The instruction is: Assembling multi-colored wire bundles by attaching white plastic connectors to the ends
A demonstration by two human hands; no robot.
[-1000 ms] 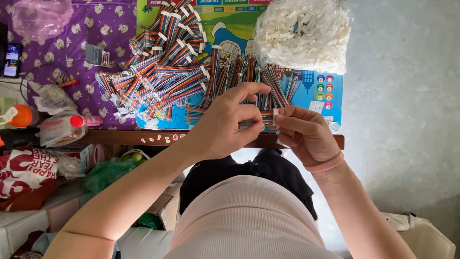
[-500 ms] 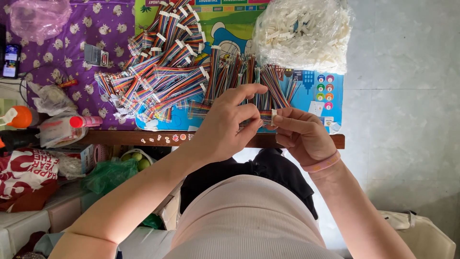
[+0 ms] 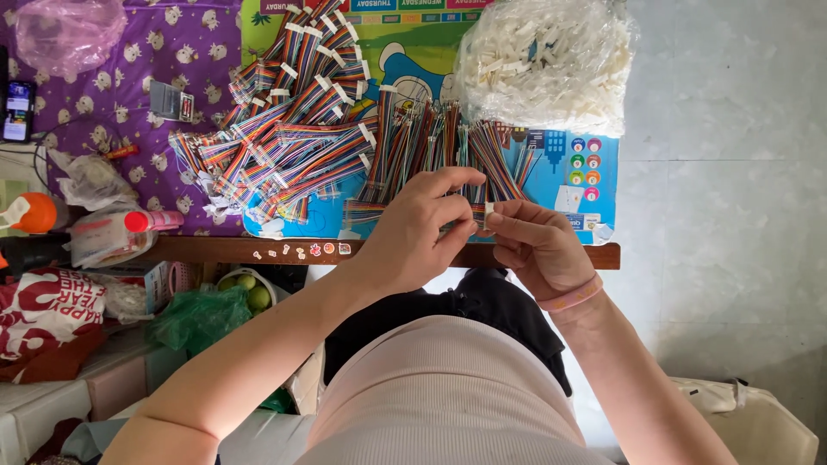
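My left hand [image 3: 412, 237] and my right hand [image 3: 534, 245] meet over the near edge of a low wooden table [image 3: 215, 250]. Between the fingertips of my right hand is a small white plastic connector [image 3: 489, 208]. My left hand's thumb and fingers pinch a coloured ribbon wire at that connector; most of the wire is hidden by the hand. Just beyond my hands lies a row of loose multicoloured ribbon wires [image 3: 431, 142]. A pile of finished ribbon cables with white ends [image 3: 289, 129] lies further left.
A clear bag of white connectors [image 3: 543, 60] sits at the table's far right. A phone [image 3: 17, 110], a pink bag [image 3: 69, 30] and bottles [image 3: 112, 232] are at the left. A green bag [image 3: 202, 314] and boxes stand on the floor.
My two hands have drawn slightly closer together and shifted a little toward the table; the connector stays pinched in my right hand.
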